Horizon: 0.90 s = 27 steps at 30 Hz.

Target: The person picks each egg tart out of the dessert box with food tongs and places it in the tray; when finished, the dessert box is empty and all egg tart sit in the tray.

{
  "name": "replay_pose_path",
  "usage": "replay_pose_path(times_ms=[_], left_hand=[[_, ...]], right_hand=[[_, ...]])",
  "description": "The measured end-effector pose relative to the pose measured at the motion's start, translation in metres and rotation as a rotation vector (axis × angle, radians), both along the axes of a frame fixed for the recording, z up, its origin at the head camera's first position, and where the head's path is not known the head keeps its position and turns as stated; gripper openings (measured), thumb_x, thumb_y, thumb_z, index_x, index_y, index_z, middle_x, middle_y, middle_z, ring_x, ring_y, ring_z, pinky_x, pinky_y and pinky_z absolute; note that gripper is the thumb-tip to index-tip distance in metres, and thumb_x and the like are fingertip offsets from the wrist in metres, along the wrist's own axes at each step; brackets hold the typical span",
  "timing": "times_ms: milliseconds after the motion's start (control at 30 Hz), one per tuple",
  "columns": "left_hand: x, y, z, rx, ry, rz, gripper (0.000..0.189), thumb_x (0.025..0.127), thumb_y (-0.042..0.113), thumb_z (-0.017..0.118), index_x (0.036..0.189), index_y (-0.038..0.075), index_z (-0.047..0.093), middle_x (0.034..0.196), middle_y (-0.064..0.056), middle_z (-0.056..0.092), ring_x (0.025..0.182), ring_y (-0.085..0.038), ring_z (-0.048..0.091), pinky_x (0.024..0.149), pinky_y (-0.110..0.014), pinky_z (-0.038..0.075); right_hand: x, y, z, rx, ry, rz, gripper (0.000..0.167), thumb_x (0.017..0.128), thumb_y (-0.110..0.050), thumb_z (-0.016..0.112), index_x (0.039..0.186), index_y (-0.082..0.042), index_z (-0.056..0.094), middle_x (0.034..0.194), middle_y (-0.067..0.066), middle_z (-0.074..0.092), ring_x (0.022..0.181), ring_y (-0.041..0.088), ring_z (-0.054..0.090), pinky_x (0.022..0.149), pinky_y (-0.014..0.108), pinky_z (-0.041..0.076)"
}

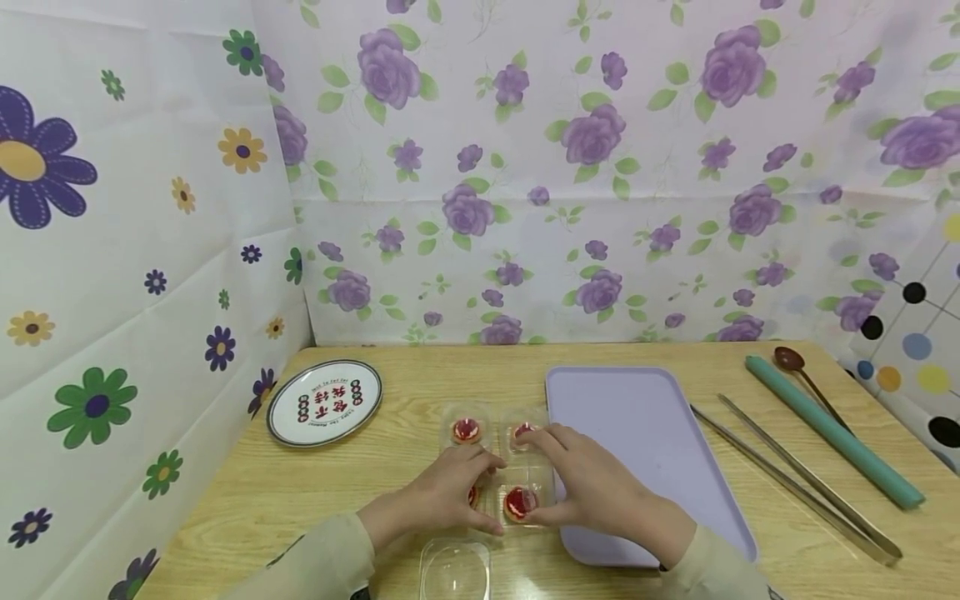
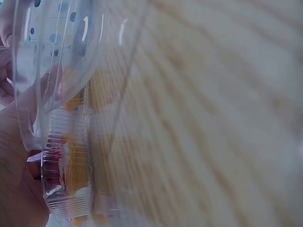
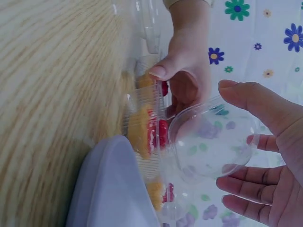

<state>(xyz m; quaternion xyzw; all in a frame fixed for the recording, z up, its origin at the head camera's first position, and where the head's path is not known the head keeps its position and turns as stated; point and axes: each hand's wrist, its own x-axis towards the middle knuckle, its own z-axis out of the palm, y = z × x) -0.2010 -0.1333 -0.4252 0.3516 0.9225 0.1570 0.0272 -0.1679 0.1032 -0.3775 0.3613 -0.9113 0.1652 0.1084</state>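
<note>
Several small cakes with red topping, one of them nearest me (image 1: 519, 503), sit in clear plastic cups (image 3: 158, 113) set close together on the table. My right hand (image 1: 596, 487) pinches a clear round-cornered lid (image 3: 203, 146) between thumb and fingers, tilted just over the near right cup. Across from it, my left hand (image 1: 453, 487) holds the near left cup, thumb on its near side and fingers curled on the far side, partly covering the cake inside. Another clear lid (image 1: 455, 573) lies at the table's front edge, large in the left wrist view.
A lilac tray (image 1: 630, 450) stands right beside the cups, under my right forearm. Further right lie metal tongs (image 1: 810, 483), a teal roll (image 1: 832, 429) and a brown spoon (image 1: 790, 360). A white plate with red lettering (image 1: 288, 417) is at the back left.
</note>
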Motion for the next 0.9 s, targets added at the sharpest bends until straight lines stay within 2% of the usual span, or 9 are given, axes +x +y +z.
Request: replay_pose_path(times_ms=[167,333,600,700,800,900], left_hand=[[0.000,-0.002,0.001,-0.028,0.023,-0.001,0.087,0.065,0.065,0.075,0.133,0.015,0.053,0.117,0.003,0.060,0.112,-0.015,0.054,0.104,-0.039,0.043],[0.002,-0.005,0.005,-0.012,0.024,0.008,0.090,0.065,0.064,0.076,0.137,0.016,0.049,0.128,-0.001,0.057,0.121,-0.023,0.052,0.106,-0.046,0.041],[0.010,-0.005,0.022,0.071,0.070,-0.004,0.088,0.065,0.058,0.080,0.137,0.016,0.049,0.129,-0.002,0.056,0.121,-0.024,0.051,0.107,-0.048,0.040],[0.015,-0.003,0.028,0.114,0.077,-0.004,0.089,0.064,0.055,0.081,0.137,0.017,0.048,0.130,-0.004,0.055,0.126,-0.028,0.049,0.109,-0.050,0.038],[0.020,-0.001,0.033,0.163,0.077,-0.004,0.090,0.063,0.052,0.083,0.138,0.018,0.047,0.133,-0.006,0.053,0.131,-0.033,0.045,0.110,-0.054,0.035],[0.026,0.001,0.036,0.200,0.103,-0.019,0.093,0.062,0.051,0.084,0.139,0.017,0.045,0.133,-0.005,0.054,0.128,-0.030,0.047,0.108,-0.054,0.037]], right_hand=[[0.005,0.006,0.004,-0.032,-0.004,-0.034,0.081,0.069,-0.047,0.082,0.133,-0.015,0.046,0.117,0.001,0.060,0.101,0.018,0.062,0.085,0.039,0.054],[0.009,0.012,0.005,-0.077,0.002,-0.043,0.082,0.069,-0.047,0.082,0.134,-0.013,0.047,0.123,0.001,0.060,0.104,0.018,0.061,0.088,0.040,0.053],[0.014,0.018,0.003,-0.137,0.007,-0.056,0.081,0.071,-0.048,0.081,0.135,-0.013,0.046,0.126,-0.003,0.060,0.107,0.014,0.059,0.088,0.039,0.053],[0.015,0.019,0.002,-0.170,0.024,-0.057,0.082,0.070,-0.047,0.082,0.135,-0.014,0.046,0.125,-0.004,0.060,0.109,0.013,0.059,0.088,0.038,0.053],[0.016,0.018,0.001,-0.224,0.035,-0.044,0.083,0.068,-0.043,0.084,0.134,-0.013,0.046,0.126,-0.005,0.060,0.108,0.013,0.060,0.085,0.035,0.055],[0.016,0.018,-0.001,-0.288,0.051,-0.021,0.084,0.065,-0.039,0.087,0.134,-0.011,0.046,0.125,-0.004,0.060,0.107,0.014,0.060,0.082,0.032,0.055]])
